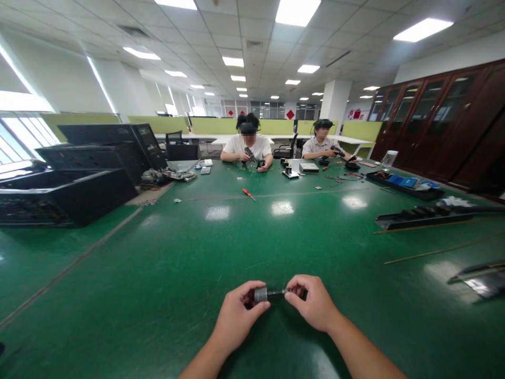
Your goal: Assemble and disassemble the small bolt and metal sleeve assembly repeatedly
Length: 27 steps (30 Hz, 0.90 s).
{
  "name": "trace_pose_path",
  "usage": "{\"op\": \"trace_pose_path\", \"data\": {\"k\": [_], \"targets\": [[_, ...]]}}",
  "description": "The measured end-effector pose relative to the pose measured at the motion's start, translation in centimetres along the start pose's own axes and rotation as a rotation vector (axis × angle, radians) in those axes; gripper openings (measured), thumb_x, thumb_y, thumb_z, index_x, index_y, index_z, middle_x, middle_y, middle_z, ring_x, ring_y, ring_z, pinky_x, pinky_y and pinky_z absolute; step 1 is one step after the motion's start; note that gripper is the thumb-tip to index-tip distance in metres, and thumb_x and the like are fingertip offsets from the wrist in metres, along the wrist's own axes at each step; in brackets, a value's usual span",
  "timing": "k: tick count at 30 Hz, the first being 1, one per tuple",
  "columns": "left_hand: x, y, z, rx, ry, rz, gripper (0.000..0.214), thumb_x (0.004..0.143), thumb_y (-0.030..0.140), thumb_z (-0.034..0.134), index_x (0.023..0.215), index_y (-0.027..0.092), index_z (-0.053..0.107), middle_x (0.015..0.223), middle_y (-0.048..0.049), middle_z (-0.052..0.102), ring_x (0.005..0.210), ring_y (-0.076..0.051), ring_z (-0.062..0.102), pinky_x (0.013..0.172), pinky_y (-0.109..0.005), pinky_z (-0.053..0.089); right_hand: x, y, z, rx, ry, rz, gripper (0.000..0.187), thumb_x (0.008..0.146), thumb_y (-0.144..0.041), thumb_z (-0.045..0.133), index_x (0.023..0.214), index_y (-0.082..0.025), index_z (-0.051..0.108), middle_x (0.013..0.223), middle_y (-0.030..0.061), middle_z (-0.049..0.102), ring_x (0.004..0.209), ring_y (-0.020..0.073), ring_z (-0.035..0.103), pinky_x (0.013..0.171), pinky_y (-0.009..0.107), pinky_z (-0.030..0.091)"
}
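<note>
Low over the near edge of the green table, both my hands meet around one small part. My left hand is closed on a short grey metal cylinder, pinched between thumb and fingers. A thin dark shaft sticks out of the cylinder to the right. My right hand is closed on the far end of that shaft. What lies under the fingers is hidden.
Black computer cases are stacked at the left. Two people sit at the far side, working with tools. An orange-handled screwdriver lies mid-table. Black trays and panels lie at the right, wooden cabinets behind.
</note>
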<state>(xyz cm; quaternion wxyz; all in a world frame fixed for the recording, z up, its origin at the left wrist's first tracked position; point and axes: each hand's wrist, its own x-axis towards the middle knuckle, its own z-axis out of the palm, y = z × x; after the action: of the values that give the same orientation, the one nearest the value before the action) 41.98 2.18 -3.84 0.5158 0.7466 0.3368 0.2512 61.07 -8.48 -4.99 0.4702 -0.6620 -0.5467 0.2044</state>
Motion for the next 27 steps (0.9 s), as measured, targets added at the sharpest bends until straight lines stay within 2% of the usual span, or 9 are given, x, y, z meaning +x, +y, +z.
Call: {"op": "trace_pose_path", "data": {"k": [3, 5, 8, 10, 13, 17, 21, 25, 27], "targets": [[0.1, -0.2, -0.1, -0.004, -0.005, 0.004, 0.033, 0.070, 0.030, 0.075, 0.101, 0.019, 0.071, 0.094, -0.0050, 0.075, 0.085, -0.023, 0.070, 0.083, -0.032, 0.054, 0.0, 0.2, -0.1, 0.051, 0.008, 0.019, 0.007, 0.078, -0.024, 0.066, 0.075, -0.018, 0.068, 0.064, 0.0004, 0.064, 0.060, 0.0146, 0.057, 0.057, 0.024, 0.043], [0.2, -0.3, -0.1, -0.011, -0.007, 0.006, 0.032, 0.072, 0.032, 0.074, 0.101, 0.019, 0.070, 0.092, -0.0049, 0.074, 0.084, -0.023, 0.069, 0.081, -0.031, 0.054, 0.2, 0.7, -0.2, 0.188, 0.037, 0.057, 0.013, 0.081, -0.030, 0.066, 0.076, -0.017, 0.068, 0.064, 0.0003, 0.062, 0.058, 0.0142, 0.056, 0.057, 0.025, 0.043], [0.3, -0.3, -0.2, 0.000, 0.010, 0.018, 0.030, 0.077, 0.035, 0.072, 0.101, 0.018, 0.067, 0.088, -0.0043, 0.071, 0.082, -0.022, 0.067, 0.076, -0.030, 0.052, 0.7, 1.6, -0.4, 0.472, 0.130, 0.145, 0.031, 0.084, -0.046, 0.064, 0.076, -0.016, 0.063, 0.063, 0.0004, 0.060, 0.053, 0.0131, 0.055, 0.055, 0.025, 0.043], [0.2, -0.2, -0.2, 0.020, 0.019, 0.028, 0.028, 0.080, 0.038, 0.071, 0.100, 0.018, 0.067, 0.085, -0.0031, 0.070, 0.077, -0.020, 0.065, 0.071, -0.028, 0.050, 1.2, 2.3, -0.2, 0.536, 0.162, 0.180, 0.044, 0.088, -0.057, 0.055, 0.073, -0.016, 0.060, 0.061, 0.0005, 0.057, 0.049, 0.0128, 0.053, 0.051, 0.025, 0.042], [0.2, -0.1, -0.4, 0.008, 0.025, 0.040, 0.027, 0.079, 0.036, 0.072, 0.098, 0.018, 0.067, 0.082, -0.0020, 0.069, 0.075, -0.019, 0.064, 0.068, -0.028, 0.049, 1.6, 3.0, 0.4, 0.544, 0.158, 0.216, 0.053, 0.091, -0.065, 0.045, 0.068, -0.017, 0.054, 0.053, -0.0023, 0.050, 0.043, 0.0114, 0.048, 0.044, 0.024, 0.038], [0.4, -0.4, -0.7, -0.140, 0.074, 0.007, 0.041, 0.071, 0.032, 0.079, 0.107, 0.016, 0.068, 0.096, -0.0062, 0.074, 0.090, -0.023, 0.069, 0.086, -0.034, 0.053, 1.9, 3.4, 1.4, 0.516, 0.122, 0.221, 0.058, 0.089, -0.069, 0.045, 0.059, -0.019, 0.047, 0.046, -0.0055, 0.042, 0.037, 0.0095, 0.042, 0.041, 0.023, 0.031], [0.7, -1.0, -0.7, -0.210, 0.116, -0.024, 0.059, 0.068, 0.035, 0.080, 0.121, 0.013, 0.064, 0.110, -0.0109, 0.074, 0.101, -0.026, 0.070, 0.095, -0.038, 0.053, 2.2, 3.5, 1.8, 0.491, 0.101, 0.193, 0.061, 0.087, -0.073, 0.044, 0.056, -0.021, 0.044, 0.044, -0.0062, 0.041, 0.037, 0.0095, 0.042, 0.042, 0.023, 0.032], [0.0, -0.5, -0.7, -0.209, 0.160, -0.042, 0.056, 0.062, 0.035, 0.082, 0.111, 0.012, 0.070, 0.103, -0.0117, 0.077, 0.099, -0.029, 0.071, 0.095, -0.039, 0.054, 2.4, 3.3, 1.8, 0.461, 0.092, 0.172, 0.062, 0.085, -0.075, 0.042, 0.054, -0.021, 0.043, 0.042, -0.0060, 0.041, 0.036, 0.0099, 0.043, 0.043, 0.023, 0.033], [-1.1, 0.5, -1.5, -0.197, 0.177, -0.052, 0.055, 0.060, 0.037, 0.083, 0.108, 0.012, 0.071, 0.102, -0.0116, 0.077, 0.100, -0.030, 0.071, 0.094, -0.039, 0.055, 2.3, 3.0, 1.8, 0.439, 0.082, 0.160, 0.062, 0.086, -0.074, 0.042, 0.053, -0.021, 0.044, 0.041, -0.0055, 0.041, 0.036, 0.0103, 0.044, 0.044, 0.023, 0.035]]}}
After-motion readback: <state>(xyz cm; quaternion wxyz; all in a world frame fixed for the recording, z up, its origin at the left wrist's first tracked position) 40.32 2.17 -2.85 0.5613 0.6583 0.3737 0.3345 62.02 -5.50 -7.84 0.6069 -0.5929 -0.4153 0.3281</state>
